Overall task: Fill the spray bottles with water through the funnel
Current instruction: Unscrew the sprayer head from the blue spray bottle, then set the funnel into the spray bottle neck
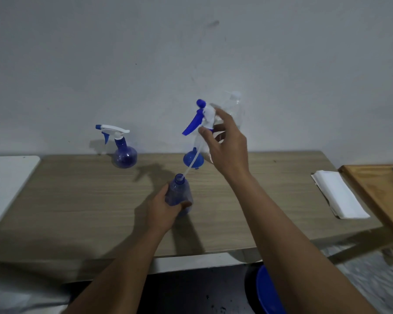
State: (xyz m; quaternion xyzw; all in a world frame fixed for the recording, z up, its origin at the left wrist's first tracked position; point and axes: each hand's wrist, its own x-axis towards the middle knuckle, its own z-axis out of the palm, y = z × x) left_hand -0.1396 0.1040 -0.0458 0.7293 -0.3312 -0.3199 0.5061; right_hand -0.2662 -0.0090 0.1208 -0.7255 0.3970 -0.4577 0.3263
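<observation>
left hand (166,208) grips open bottle (179,193) | right hand (227,143) holds spray head (203,116) above it

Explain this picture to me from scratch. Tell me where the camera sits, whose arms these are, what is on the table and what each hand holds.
There is no machine here: a person wears one wide-angle camera on the head, looking forward and down, so both arms reach in from the bottom.

The left hand grips an open blue spray bottle standing on the wooden table. The right hand holds that bottle's trigger sprayer head raised above it; its thin dip tube runs down with its tip at the bottle's mouth.

Farther back stand a second spray bottle with its head on and a blue funnel. A clear plastic bottle stands behind the right hand. At the right lie folded white paper and a wooden board.
</observation>
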